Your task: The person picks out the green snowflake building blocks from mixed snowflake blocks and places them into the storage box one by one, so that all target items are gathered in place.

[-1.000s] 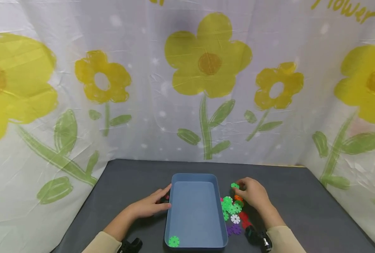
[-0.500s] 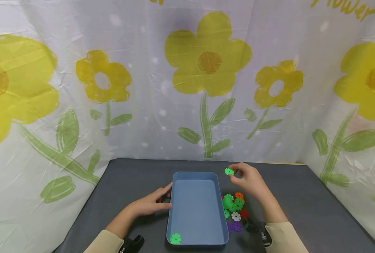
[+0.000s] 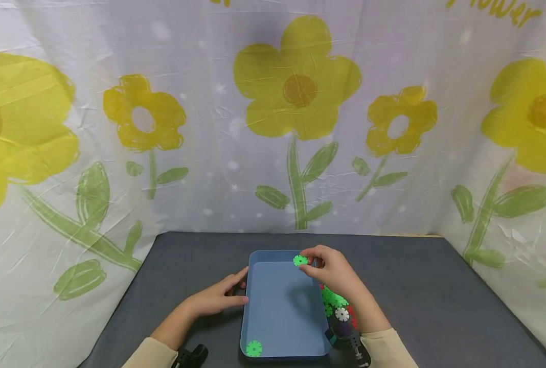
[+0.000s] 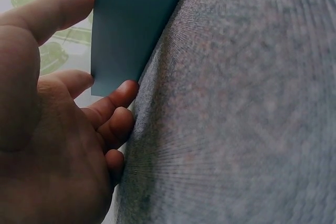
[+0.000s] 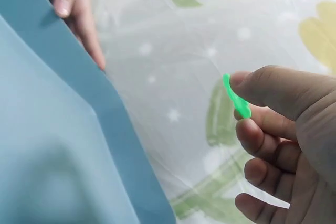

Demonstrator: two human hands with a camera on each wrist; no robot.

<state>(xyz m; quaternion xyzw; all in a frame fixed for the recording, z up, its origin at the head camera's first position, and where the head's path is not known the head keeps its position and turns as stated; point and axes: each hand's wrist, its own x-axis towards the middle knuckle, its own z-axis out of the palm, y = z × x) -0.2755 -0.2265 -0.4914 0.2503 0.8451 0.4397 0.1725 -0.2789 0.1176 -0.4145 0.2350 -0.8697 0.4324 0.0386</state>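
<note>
Your right hand (image 3: 335,273) pinches a green snowflake disc (image 3: 300,260) between thumb and forefinger, holding it in the air over the far right corner of the blue tray (image 3: 259,258); the wrist view shows the disc (image 5: 235,97) edge-on, clamped at the fingertips, with the remaining fingers (image 5: 265,153) loosely curled beneath it; the forearm crosses low over the heap of loose discs (image 3: 336,304) that lies on the dark table (image 3: 199,250) just beside the tray's right wall, green, white, red and purple pieces showing around the wrist; a light fingertip grip of this kind suits a thin, flat piece, and holding it above the open tray keeps it clear of the rim. Your left hand (image 3: 218,296) rests flat on the table against the tray's left wall, fingers (image 4: 113,103) lightly bent and touching the blue side, thumb along the upper edge, gripping nothing; judged from the contact, it serves to steady the tray; one green disc (image 3: 253,348) already lies in the tray's near left corner, well apart from the one in your fingers.
</note>
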